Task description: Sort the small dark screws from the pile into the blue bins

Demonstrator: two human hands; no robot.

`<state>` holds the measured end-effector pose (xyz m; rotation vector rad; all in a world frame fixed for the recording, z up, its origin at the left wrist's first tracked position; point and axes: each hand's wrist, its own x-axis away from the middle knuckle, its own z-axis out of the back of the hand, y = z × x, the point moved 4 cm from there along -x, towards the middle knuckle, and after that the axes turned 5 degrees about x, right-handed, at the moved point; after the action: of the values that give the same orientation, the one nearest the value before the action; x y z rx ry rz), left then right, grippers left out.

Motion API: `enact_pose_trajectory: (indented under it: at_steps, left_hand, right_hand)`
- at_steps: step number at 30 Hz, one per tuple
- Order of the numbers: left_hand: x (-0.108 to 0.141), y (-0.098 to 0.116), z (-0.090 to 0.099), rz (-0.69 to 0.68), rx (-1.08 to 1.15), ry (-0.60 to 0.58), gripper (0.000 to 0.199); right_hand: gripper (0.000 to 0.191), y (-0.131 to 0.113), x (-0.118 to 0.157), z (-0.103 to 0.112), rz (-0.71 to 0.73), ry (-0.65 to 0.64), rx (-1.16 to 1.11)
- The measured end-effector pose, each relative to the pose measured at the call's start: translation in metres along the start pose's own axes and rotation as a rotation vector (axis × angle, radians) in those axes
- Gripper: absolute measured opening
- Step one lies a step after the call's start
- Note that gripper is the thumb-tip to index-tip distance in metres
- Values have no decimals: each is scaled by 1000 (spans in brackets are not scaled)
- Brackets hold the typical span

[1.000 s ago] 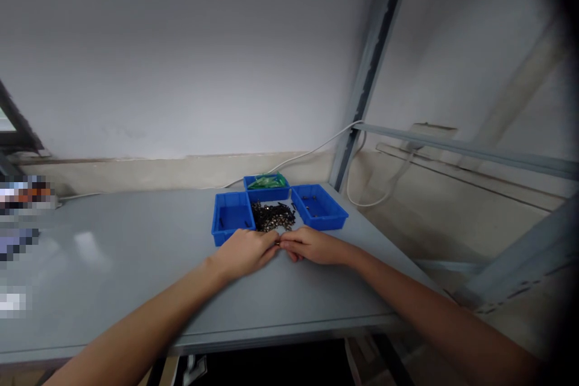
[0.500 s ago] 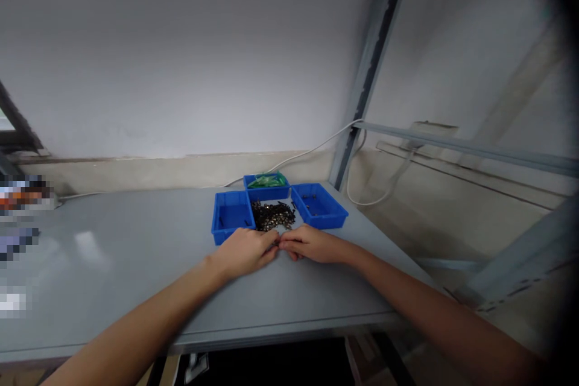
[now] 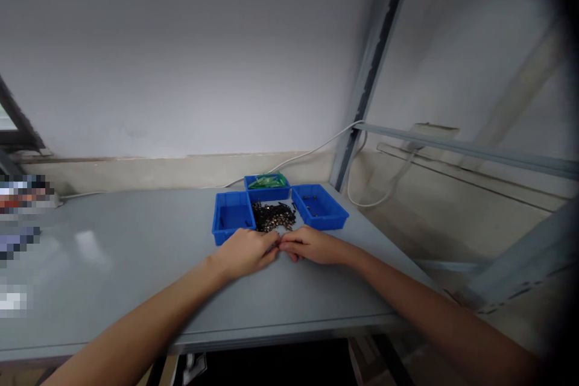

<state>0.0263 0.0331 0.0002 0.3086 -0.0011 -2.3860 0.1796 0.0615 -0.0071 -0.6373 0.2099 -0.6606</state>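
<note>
My left hand (image 3: 250, 251) and my right hand (image 3: 310, 244) meet fingertip to fingertip just in front of a pile of small dark and brassy metal parts (image 3: 274, 216). Both are closed in a pinch. Whatever sits between the fingertips is too small and too covered to name. Beside my left hand stands a blue bin (image 3: 233, 215) with a few dark pieces in it. Behind my right hand, another blue bin (image 3: 322, 210) has a few small parts on its bottom. The pile lies on the table between the bins.
A third blue bin (image 3: 268, 194) at the back holds a green plastic bag (image 3: 269, 181). The grey table (image 3: 149, 235) runs along the wall. A metal frame post (image 3: 373, 66) rises behind the right corner, with a white cable (image 3: 316, 148) passing it. Blurred items lie at the far left.
Hardly anything differs. Both hands keep the same pinch at the same spot, and the view has shifted very slightly.
</note>
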Motion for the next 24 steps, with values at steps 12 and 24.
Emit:
enact_pose_trajectory:
  at_steps: [12,24]
  left_hand:
    - [0,1,2,2,-22,-2,20]
    - [0,1,4,-23,-5,34,21]
  right_hand:
    - [35,-3,1,1,5,9,5]
    - [34,-2,1,1,-14,0,-17]
